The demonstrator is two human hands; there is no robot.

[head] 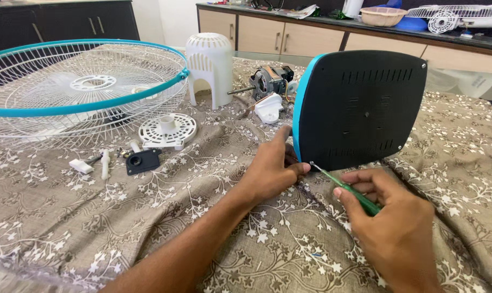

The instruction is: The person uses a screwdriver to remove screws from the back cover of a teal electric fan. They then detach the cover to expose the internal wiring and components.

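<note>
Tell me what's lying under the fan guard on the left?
Through the wires of the fan guard you see white fan blades and the flowered bedsheet. Anything beneath the blades is covered.

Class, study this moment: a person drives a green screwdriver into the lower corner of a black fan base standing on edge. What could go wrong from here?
1. The black base stands on edge on soft cloth; only the left hand steadies it, so it may tip.
2. The screwdriver in the right hand could slip toward the left fingers.
</note>
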